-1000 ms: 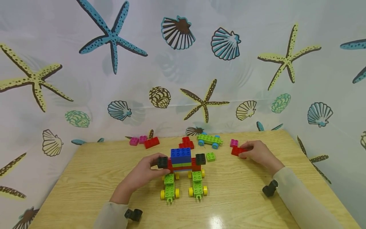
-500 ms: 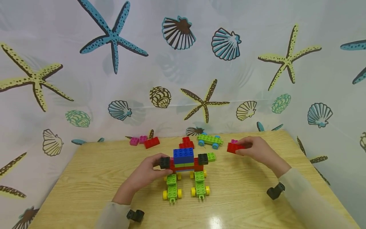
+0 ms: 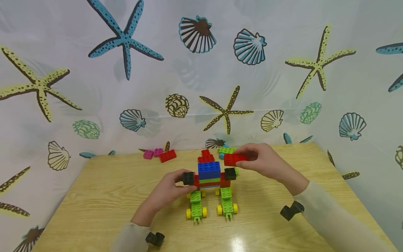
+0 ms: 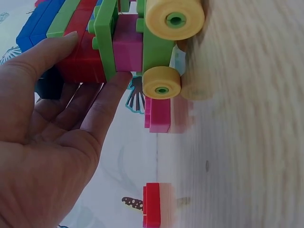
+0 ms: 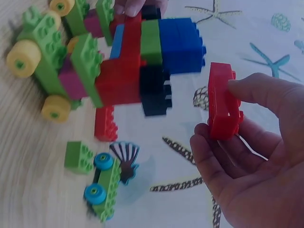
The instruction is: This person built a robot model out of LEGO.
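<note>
A toy-brick model with yellow wheels stands on the table, topped by a blue brick (image 3: 209,170). Black bricks (image 3: 230,174) sit at its two sides, above green wheeled bases (image 3: 196,206). My left hand (image 3: 168,190) grips the model's left side; in the left wrist view its thumb lies on a red brick (image 4: 85,64) of the model. In my right hand (image 3: 266,164) a red brick (image 3: 232,160) is pinched between thumb and fingers. It is raised off the table, just right of and apart from the blue top, as the right wrist view of the held red brick (image 5: 222,100) shows.
Loose red bricks (image 3: 205,157) lie behind the model. Pink bricks (image 3: 148,154) and another red brick (image 3: 168,156) are at the back left. A green wheeled base with blue wheels (image 5: 108,187) and a small green brick (image 5: 78,156) lie behind the right side. A patterned cloth hangs behind.
My right hand has lifted the red brick from the table's back right and carried it left towards the model. The model and my left hand have shifted slightly right in view.
</note>
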The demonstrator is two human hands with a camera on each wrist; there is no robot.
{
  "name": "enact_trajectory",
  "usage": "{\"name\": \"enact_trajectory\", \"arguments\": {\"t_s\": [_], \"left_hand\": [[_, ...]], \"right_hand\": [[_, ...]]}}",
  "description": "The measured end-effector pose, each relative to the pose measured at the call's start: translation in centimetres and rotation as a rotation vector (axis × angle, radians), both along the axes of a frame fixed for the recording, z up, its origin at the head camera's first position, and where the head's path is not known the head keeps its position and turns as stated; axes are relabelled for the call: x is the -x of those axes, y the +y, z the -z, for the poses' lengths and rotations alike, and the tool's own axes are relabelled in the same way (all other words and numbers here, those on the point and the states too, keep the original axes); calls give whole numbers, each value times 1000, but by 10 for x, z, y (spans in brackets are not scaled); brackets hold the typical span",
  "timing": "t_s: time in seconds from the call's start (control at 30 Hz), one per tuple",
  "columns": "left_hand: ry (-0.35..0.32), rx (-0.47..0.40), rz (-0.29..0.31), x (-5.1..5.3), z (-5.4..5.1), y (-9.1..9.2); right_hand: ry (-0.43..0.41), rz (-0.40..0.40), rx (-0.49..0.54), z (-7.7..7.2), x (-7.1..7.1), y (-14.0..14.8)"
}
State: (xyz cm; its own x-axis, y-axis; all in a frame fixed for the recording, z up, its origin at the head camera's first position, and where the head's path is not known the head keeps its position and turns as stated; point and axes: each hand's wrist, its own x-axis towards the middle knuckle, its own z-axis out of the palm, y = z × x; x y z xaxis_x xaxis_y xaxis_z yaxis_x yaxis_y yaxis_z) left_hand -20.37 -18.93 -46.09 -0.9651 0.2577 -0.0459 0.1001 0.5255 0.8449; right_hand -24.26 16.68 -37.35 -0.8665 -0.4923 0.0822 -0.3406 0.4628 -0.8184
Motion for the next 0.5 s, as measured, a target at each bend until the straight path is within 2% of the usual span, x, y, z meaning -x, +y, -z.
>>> {"name": "enact_trajectory", "arguments": {"t_s": [0.17,0.37,0.5], "left_hand": [[-8,-26,10,0,-2,6],[-17,-41,12,0,-1,8],[-11,-40,37,0,-2,6]], "right_hand": [[6,-39,3,-10,-3,-15],[5,-64,-15,-13,-2,-27],[9,-74,-29,-13,-2,-29]]}}
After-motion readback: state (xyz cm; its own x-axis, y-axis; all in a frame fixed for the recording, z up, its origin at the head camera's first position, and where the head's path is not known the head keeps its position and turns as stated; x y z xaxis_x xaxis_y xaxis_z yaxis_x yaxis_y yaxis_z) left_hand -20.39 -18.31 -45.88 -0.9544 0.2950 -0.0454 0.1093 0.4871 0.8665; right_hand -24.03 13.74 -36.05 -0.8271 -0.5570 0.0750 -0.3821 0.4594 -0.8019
